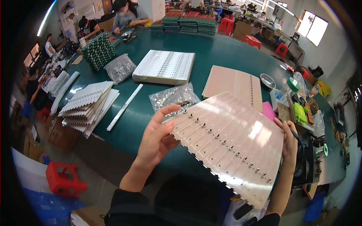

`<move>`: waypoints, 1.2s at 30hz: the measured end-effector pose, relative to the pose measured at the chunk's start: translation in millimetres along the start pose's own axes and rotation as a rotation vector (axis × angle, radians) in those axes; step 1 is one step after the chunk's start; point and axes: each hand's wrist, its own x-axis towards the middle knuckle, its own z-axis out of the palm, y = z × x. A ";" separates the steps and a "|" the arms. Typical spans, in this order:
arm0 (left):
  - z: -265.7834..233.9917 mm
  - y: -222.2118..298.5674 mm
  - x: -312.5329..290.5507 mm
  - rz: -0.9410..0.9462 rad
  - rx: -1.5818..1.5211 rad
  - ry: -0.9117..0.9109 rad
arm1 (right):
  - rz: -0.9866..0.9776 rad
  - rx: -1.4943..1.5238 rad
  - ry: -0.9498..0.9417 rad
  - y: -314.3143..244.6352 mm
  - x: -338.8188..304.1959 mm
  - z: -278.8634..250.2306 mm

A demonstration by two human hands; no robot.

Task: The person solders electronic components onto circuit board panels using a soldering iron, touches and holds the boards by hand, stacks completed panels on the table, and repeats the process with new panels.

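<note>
Tilted above the near table edge is a glossy pinkish circuit-board panel (230,139), with rows of small dark pins and a notched lower edge. My left hand (154,137) pinches its left corner between thumb and fingers. At the panel's right edge, my right hand (289,141) grips the side, fingers partly hidden. Behind the panel lie a clear bag of small metal parts (175,96) and a stack of similar pinkish panels (232,81). Farther left sit a stack of white panels (166,64), a narrow white strip (124,107) and a fanned pile of white panels (86,101).
The green table (151,101) also bears a second bag of parts (120,68), green board stacks (98,51) and a metal bowl (267,81). A cluttered bin (298,109) and a solder wire spool (321,150) are at right. A co-worker (128,17) sits across; a red stool (66,179) stands lower left.
</note>
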 end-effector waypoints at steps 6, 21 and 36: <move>-9.9 13.6 -36.5 -0.083 -0.068 -0.037 | -0.158 -0.474 0.077 9.7 -65.4 14.3; -1.5 -18.4 -69.5 -0.099 0.187 -0.115 | -0.685 -0.305 -0.028 79.5 -156.0 14.0; -17.5 3.4 9.6 0.750 1.136 -0.448 | -0.757 -0.478 0.040 68.0 -137.8 16.5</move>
